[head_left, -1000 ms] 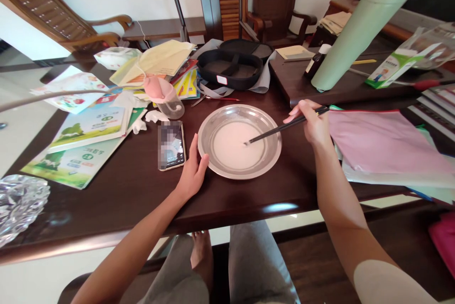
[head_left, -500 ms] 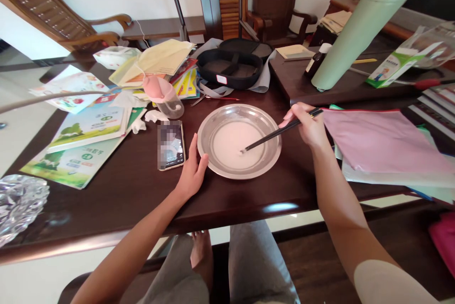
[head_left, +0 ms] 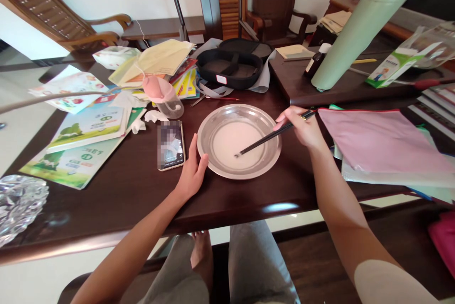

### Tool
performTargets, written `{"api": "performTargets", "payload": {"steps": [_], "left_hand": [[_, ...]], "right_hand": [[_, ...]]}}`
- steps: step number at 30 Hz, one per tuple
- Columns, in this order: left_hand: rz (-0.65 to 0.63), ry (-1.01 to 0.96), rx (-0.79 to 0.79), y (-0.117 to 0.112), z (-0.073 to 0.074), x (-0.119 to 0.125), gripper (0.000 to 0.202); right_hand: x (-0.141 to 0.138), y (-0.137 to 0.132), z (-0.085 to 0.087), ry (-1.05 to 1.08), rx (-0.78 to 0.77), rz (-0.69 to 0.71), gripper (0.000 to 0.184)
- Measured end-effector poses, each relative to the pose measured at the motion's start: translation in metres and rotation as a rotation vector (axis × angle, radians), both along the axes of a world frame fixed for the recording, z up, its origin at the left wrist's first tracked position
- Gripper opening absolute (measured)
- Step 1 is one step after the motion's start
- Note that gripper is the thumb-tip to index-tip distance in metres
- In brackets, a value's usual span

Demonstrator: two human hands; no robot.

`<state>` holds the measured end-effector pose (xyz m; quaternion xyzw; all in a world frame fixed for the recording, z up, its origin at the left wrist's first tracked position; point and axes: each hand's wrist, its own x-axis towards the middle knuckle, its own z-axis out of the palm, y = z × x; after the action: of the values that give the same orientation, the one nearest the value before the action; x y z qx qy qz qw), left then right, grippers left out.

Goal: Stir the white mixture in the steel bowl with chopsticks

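Observation:
A shallow round metal dish [head_left: 273, 152] stands on the dark table and contains a milky white liquid [head_left: 236, 137]. My left hand [head_left: 192, 169] holds the dish steady at its left rim, thumb near the front left edge and fingers along the outer side. In my right hand [head_left: 302, 126] is a pair of black chopsticks [head_left: 263, 140], gripped near the upper end. They slant down to the left across the dish, with their tips in the liquid. A phone [head_left: 172, 145] lies just left of my left hand.
Behind the dish are a pink-lidded cup [head_left: 161, 95] and a black open case [head_left: 230, 69]. Books [head_left: 85, 129] and crumpled tissue [head_left: 138, 126] lie left, near a glass dish [head_left: 21, 204]. A green thermos [head_left: 360, 39] and a pink pouch [head_left: 384, 140] are at right.
My right hand has shifted slightly left, and the chopstick tips have moved left and a little toward me through the liquid. My left hand and the dish have stayed put.

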<state>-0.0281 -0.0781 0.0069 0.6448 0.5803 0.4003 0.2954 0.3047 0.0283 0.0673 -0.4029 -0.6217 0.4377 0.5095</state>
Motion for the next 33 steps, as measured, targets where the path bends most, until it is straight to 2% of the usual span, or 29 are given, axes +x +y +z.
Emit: {"api": "performTargets", "payload": {"steps": [3, 7, 9, 15, 17, 19, 22, 24, 27, 29, 33], "left_hand": [[0.0, 0.005, -0.007, 0.0, 0.0, 0.0, 0.084], [0.002, -0.003, 0.005, 0.0, -0.001, 0.001, 0.083], [0.003, -0.004, 0.003, 0.0, -0.001, 0.001, 0.083], [0.004, -0.001, -0.012, 0.0, 0.002, 0.001, 0.085], [0.004, 0.001, -0.022, 0.0, 0.003, 0.001, 0.087], [0.005, 0.005, -0.03, 0.0, 0.003, 0.001, 0.088], [0.004, 0.005, -0.024, 0.0, 0.003, 0.001, 0.086], [0.004, 0.001, -0.02, 0.0, 0.002, 0.001, 0.085], [0.006, -0.003, -0.021, 0.0, 0.002, 0.002, 0.086], [0.007, -0.007, -0.016, 0.0, 0.002, 0.001, 0.085], [0.007, -0.013, -0.007, 0.0, 0.001, 0.001, 0.083]], "right_hand": [[-0.005, -0.003, 0.005, -0.058, 0.028, 0.045, 0.039], [0.003, 0.001, 0.004, -0.029, 0.076, -0.164, 0.044], [0.007, 0.004, 0.002, 0.017, 0.053, -0.194, 0.046], [-0.006, -0.003, 0.003, -0.052, 0.004, 0.044, 0.042], [-0.006, -0.003, 0.004, -0.067, 0.047, 0.004, 0.04], [-0.001, 0.0, 0.004, -0.051, 0.084, -0.093, 0.04], [0.006, 0.004, 0.001, -0.003, 0.07, -0.187, 0.043], [0.005, 0.003, -0.001, 0.004, 0.035, -0.138, 0.045], [-0.002, -0.001, 0.001, -0.041, 0.008, 0.024, 0.041], [-0.004, -0.002, 0.003, -0.072, 0.023, 0.049, 0.039], [0.003, 0.002, 0.003, -0.037, 0.068, -0.143, 0.043]]}}
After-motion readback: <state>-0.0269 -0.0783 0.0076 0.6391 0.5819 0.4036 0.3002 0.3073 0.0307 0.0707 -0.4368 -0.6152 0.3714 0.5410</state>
